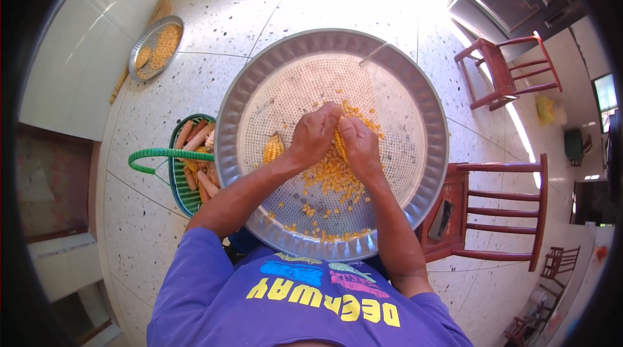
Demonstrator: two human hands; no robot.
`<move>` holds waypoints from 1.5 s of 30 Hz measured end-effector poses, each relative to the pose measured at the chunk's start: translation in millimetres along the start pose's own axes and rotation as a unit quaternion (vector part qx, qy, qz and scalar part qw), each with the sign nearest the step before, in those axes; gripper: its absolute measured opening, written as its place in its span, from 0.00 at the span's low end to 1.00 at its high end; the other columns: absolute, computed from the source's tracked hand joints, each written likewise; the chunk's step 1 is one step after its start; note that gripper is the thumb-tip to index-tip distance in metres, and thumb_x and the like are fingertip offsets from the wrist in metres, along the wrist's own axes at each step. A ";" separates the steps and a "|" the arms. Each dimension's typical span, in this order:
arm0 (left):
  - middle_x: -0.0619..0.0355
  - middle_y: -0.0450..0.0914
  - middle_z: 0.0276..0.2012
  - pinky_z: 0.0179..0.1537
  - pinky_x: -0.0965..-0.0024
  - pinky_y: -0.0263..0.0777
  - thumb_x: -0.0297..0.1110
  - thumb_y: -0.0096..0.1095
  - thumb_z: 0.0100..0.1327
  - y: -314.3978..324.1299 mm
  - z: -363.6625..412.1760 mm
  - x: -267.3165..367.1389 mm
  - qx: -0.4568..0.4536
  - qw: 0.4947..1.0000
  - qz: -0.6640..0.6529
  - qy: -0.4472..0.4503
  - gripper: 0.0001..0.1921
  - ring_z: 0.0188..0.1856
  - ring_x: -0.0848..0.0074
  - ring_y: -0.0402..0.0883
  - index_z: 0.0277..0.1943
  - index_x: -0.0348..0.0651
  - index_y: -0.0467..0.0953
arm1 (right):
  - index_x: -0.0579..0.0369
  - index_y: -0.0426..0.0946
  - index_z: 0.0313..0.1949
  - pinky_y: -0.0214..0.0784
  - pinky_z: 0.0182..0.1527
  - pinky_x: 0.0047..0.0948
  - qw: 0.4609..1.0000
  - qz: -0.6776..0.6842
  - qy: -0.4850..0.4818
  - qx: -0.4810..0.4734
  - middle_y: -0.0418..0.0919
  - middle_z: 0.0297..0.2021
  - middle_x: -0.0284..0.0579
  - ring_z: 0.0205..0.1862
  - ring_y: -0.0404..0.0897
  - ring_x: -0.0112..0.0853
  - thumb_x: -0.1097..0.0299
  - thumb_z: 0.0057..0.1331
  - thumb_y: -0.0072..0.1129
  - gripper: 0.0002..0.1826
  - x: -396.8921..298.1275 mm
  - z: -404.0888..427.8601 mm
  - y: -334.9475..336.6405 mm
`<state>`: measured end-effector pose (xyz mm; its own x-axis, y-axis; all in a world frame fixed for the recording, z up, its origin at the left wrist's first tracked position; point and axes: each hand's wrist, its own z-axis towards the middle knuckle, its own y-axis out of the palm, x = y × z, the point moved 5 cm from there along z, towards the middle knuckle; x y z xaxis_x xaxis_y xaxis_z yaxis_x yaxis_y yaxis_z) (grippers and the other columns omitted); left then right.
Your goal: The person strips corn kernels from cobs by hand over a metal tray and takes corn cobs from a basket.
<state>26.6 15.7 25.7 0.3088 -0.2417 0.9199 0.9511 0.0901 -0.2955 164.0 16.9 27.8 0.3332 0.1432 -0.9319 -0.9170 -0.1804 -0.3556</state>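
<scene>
An ear of yellow corn (pixel 339 144) is held between both hands over a large round metal sieve pan (pixel 331 74). My left hand (pixel 317 133) is curled at the ear's upper left, its thumb side meeting the other hand. My right hand (pixel 361 146) is closed around the ear from the right, its thumb pressed on top. Much of the ear is hidden by the fingers. Loose corn kernels (pixel 331 179) lie heaped under the hands and scattered toward the near rim. Left of my left wrist, another ear of corn (pixel 273 149) rests on the perforated bottom.
Beside the pan's left rim stands a green handled basket (pixel 182 191) holding cobs (pixel 198 136). A metal tray (pixel 181 30) with kernels (pixel 166 45) sits by the left wall, near a broom (pixel 161 8). Wooden chairs (pixel 503 210) stand on the right along the speckled floor (pixel 219 84).
</scene>
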 end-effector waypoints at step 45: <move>0.56 0.78 0.27 0.40 0.64 0.71 0.55 0.37 0.82 -13.2 7.6 -31.3 0.100 0.979 -0.135 -0.111 0.31 0.32 0.72 0.75 0.34 0.36 0.77 | 0.63 0.78 0.50 0.67 0.23 0.23 0.986 0.126 0.069 -0.082 0.76 0.27 0.36 0.21 0.70 0.20 0.53 0.80 0.48 0.22 -8.2 -10.3 11.1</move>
<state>4.3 29.4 2.7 0.0150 -0.0683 0.9975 0.9695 0.2451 0.0022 153.3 3.7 30.8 0.1364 -0.0584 -0.9889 -0.9303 -0.3508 -0.1076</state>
